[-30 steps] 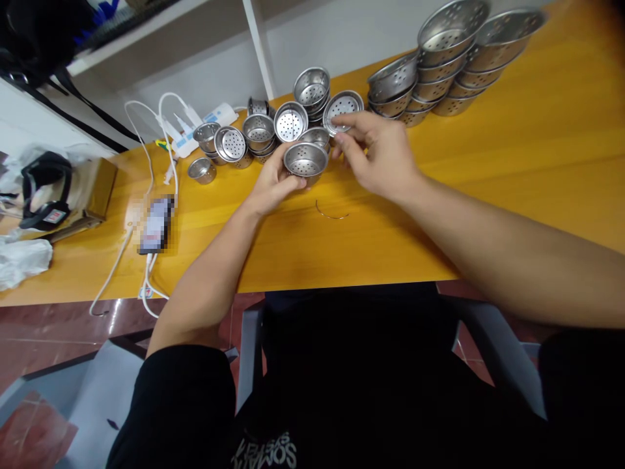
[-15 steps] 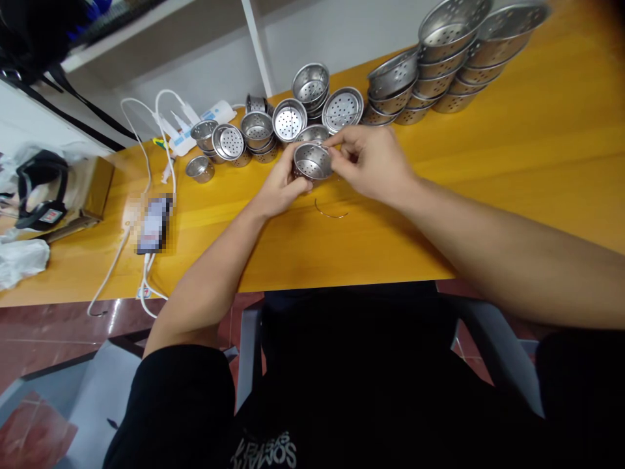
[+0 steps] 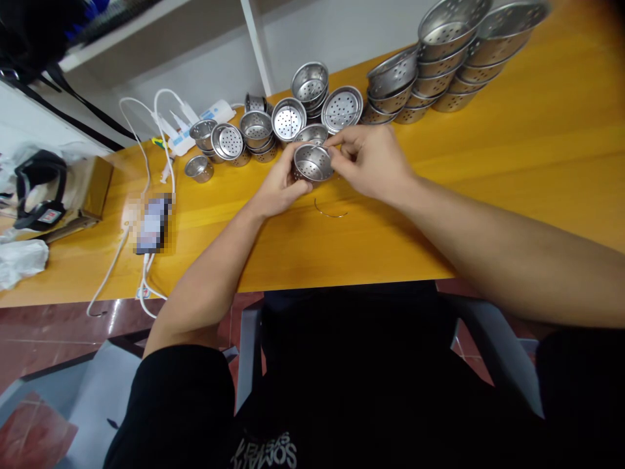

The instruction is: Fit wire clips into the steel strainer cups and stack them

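My left hand (image 3: 282, 185) is wrapped round the side of a small perforated metal cup (image 3: 312, 164), its thumb at the near side and its mouth facing up. At the cup's right rim, my right hand (image 3: 374, 159) pinches what looks like the end of a thin wire (image 3: 319, 150) between thumb and forefinger; the fingers partly hide it. On the table just in front of the cup lies a loose curved wire (image 3: 328, 212). Another perforated cup (image 3: 312, 133) stands right behind the held one.
Stacks of perforated cups line the back, with small ones (image 3: 256, 127) at the left and tall stacks of larger ones (image 3: 442, 62) at the right. A phone (image 3: 154, 225) with white cables, a power strip (image 3: 205, 120) and a box with headphones (image 3: 43, 189) occupy the left side.
Very little differs. The thin wire at the cup's rim has shifted slightly in my right fingers; both hands stay at the cup.
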The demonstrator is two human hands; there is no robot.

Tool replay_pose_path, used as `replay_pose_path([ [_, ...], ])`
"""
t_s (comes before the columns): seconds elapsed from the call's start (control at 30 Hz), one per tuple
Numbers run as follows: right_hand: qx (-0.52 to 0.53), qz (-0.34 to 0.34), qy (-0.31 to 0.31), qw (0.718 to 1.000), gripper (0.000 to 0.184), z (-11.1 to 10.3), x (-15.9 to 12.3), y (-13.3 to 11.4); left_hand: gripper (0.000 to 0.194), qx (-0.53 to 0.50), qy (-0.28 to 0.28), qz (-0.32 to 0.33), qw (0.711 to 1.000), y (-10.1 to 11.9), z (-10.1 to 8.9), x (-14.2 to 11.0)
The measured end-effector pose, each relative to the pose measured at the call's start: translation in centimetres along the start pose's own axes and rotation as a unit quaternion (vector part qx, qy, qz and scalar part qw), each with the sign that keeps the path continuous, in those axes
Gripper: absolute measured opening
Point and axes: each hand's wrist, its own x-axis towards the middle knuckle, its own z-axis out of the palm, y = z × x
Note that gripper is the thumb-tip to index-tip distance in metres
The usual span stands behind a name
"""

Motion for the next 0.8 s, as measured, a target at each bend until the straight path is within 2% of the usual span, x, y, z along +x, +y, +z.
replay_pose_path([
  [0.17, -0.007, 0.012, 0.002, 1.000, 0.041, 0.0, 0.0, -0.5, 0.110, 0.032, -0.011, -0.005, 0.999, 0.7, 0.1, -0.1],
  [0.27, -0.011, 0.023, -0.004, 1.000, 0.038, 0.0, -0.1, -1.1, 0.116, 0.090, -0.007, -0.002, 0.996, 1.3, 0.5, 0.0],
  [0.4, -0.015, 0.042, -0.004, 0.999, 0.035, 0.0, -0.3, -2.0, 0.127, 0.171, 0.036, -0.012, 0.985, 2.2, 1.9, 0.3],
  [0.47, -0.017, 0.044, 0.000, 0.999, 0.036, 0.1, -0.4, -2.2, 0.125, 0.189, 0.060, -0.032, 0.980, 2.8, 2.5, 0.4],
  [0.63, 0.008, 0.033, 0.011, 0.999, 0.039, 0.8, -0.5, -1.9, 0.120, 0.185, 0.097, -0.070, 0.975, 4.1, 2.9, 0.7],
  [0.8, 0.069, 0.008, 0.008, 0.998, 0.052, 0.5, -0.1, -1.6, 0.118, 0.123, 0.094, -0.059, 0.986, 3.0, 1.9, 0.7],
])
